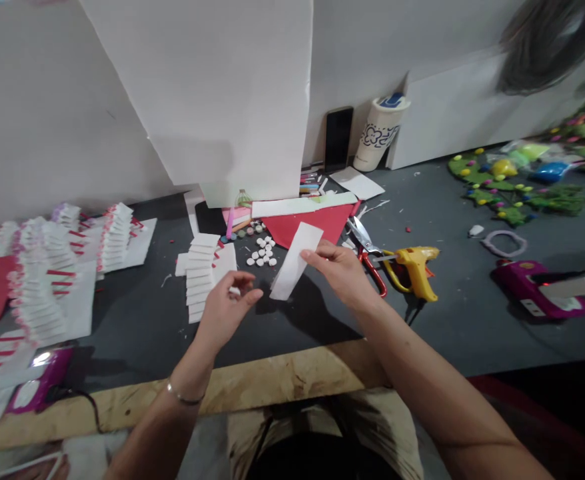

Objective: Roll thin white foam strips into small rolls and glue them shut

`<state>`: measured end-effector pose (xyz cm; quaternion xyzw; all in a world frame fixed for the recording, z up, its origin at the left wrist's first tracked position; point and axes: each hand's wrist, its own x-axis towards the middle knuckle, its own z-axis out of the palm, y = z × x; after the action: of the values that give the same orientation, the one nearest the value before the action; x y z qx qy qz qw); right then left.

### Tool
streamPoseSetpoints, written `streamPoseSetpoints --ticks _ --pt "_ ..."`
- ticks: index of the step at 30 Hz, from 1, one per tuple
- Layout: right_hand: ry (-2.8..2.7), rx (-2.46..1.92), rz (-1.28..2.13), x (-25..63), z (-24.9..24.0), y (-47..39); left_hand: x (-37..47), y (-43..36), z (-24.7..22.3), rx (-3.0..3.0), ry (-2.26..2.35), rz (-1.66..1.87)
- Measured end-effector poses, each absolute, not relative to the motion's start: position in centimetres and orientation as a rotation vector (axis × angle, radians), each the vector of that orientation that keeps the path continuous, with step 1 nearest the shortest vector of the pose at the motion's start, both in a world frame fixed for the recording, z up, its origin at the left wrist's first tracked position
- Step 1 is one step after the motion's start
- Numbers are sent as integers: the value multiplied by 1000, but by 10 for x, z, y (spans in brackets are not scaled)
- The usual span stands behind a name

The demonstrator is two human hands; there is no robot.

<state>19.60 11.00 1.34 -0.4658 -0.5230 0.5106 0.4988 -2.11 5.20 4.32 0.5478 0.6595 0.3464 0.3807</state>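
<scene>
A white strip (295, 263) is pinched between the thumb and fingers of my right hand (340, 270), tilted above the dark table. My left hand (227, 308) is to the left of the strip, fingers curved and apart, not touching it. Just behind my left hand lies a row of overlapping white pieces (200, 277) on a white sheet. Small white round pieces (261, 253) are grouped between that row and the strip. Behind the strip is a red sheet (305, 223) with a long white strip (305, 205) along its back edge.
Red-handled scissors (372, 270) and a yellow glue gun (417, 270) lie right of my right hand. A phone (338, 140) and a cup (380, 137) stand at the back. Purple power blocks (527, 293) sit at both sides. Ruffled white pieces (47, 287) fill the left.
</scene>
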Motion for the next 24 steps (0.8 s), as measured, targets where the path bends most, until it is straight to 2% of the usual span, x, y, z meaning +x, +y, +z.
streamPoseSetpoints --ticks 2,7,11,13,15,19,21,24 --pt "-1336 -1091 1284 190 12 103 -15 63 48 1489 1615 969" --pt "-1394 -1077 1312 179 10 95 10 74 42 1339 1396 717" --pt "-1184 -1166 1242 199 21 105 14 67 34 1224 1366 633" --pt "-1143 -1292 1083 226 29 107 11 65 32 1139 1360 651" --pt "-1257 -1454 769 259 32 100 6 66 29 1036 1368 731" --pt "-1630 -1805 189 321 12 69 -1 73 22 859 1373 944" --pt "-1725 -1952 62 340 -8 59 0 78 20 749 1359 1001" --pt "-1660 -2012 68 357 -33 60 6 82 20 591 1314 1042"
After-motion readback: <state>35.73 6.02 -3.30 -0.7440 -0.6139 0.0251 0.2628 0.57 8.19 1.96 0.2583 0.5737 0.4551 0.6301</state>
